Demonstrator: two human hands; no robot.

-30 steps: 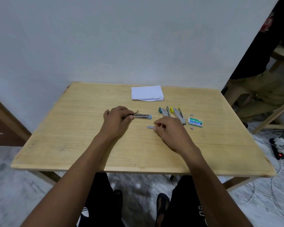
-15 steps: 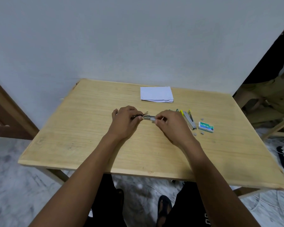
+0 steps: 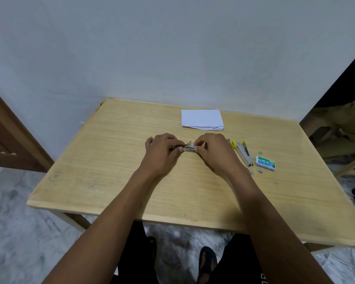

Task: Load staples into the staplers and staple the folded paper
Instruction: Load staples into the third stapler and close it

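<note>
Table [image 3: 111, 171]: pale wood, far edge against the grey wall [image 3: 172, 48]; mottled grey floor [image 3: 12, 232] below.
Hands: left hand [image 3: 162, 152] and right hand [image 3: 215, 152] each pinch an end of the stapler [image 3: 189, 148], mid-table.
Folded paper [image 3: 202, 119]: by the far edge.
Toward right edge: yellow stapler [image 3: 243, 152], staple box [image 3: 265, 163].

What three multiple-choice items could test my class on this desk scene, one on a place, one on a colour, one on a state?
1. Where is the staple box? A on the floor; B just right of the yellow stapler; C on a chair.
2. What colour is the paper stack? A pink; B black; C white.
3. The middle stapler is: A held by the left hand and right hand; B lying untouched; C boxed.
Answers: 1 B, it lies beside that stapler's near end; 2 C, plain white sheets; 3 A, fingers of both hands curl on it.
</note>
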